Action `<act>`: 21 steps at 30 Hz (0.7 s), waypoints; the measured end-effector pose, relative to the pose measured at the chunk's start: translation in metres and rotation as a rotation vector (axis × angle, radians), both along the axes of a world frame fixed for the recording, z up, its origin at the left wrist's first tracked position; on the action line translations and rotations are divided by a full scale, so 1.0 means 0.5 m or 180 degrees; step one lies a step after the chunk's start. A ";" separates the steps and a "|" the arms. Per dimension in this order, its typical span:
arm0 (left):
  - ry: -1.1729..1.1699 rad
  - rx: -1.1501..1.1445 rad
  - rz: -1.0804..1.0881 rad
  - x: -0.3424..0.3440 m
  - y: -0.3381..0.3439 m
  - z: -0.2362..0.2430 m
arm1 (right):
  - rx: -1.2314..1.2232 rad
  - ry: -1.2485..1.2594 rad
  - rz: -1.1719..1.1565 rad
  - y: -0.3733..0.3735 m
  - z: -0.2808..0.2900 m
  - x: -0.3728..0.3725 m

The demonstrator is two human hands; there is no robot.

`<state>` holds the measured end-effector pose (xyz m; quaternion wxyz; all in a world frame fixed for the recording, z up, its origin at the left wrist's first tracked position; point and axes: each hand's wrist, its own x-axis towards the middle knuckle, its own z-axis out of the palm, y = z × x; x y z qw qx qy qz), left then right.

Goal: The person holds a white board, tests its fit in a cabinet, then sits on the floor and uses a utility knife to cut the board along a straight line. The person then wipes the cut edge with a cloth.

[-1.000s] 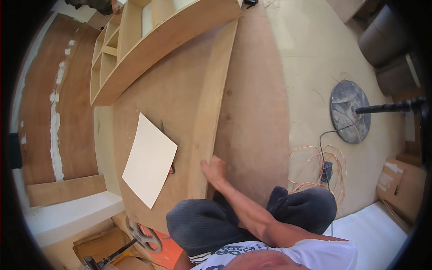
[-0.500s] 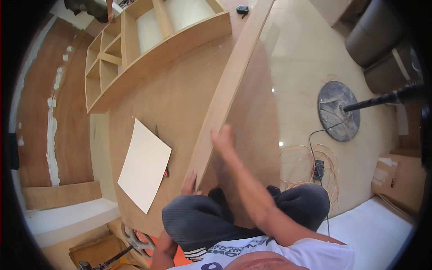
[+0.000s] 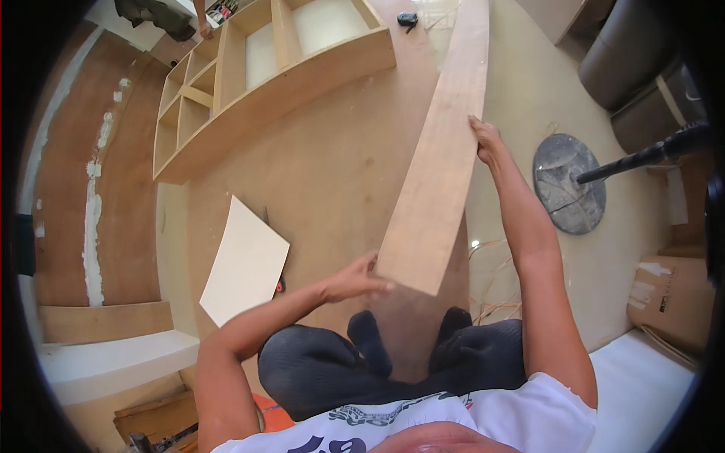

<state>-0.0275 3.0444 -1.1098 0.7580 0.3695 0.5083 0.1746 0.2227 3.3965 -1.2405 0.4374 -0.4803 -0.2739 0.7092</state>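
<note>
1. Although the person's dark trousers (image 3: 302, 370) fill the space just short of the long wooden board (image 3: 430, 196), I can see the board's near end clearly.
2. The left hand (image 3: 350, 281) is at the board's near left corner, fingers parted; from here I can't tell whether they pinch the wood.
3. The board itself slants up and away from the person, above a brown wooden sheet (image 3: 317, 158) that spreads out mostly to the board's left.
4. Well to the left of the board's near end lies a pale four-sided panel (image 3: 245, 257).
5. Off to the board's right, well apart, I see a cardboard box (image 3: 664, 298).
6. Farther along, the right hand (image 3: 487, 141) grips the board's right edge.
7. Right of that stretch stands a round, dusty base (image 3: 566, 181) with a black pole.
8. Left of the board's far part sits a pale wooden frame (image 3: 272, 89) with open compartments.
9. Beyond the frame, far left of the board, a second person's hand (image 3: 205, 31) shows near its edge.
</note>
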 end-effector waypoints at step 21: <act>0.1511 0.0051 0.0716 -0.191 0.078 -0.214 | 0.0974 -0.3790 -0.0301 -0.439 -0.146 0.314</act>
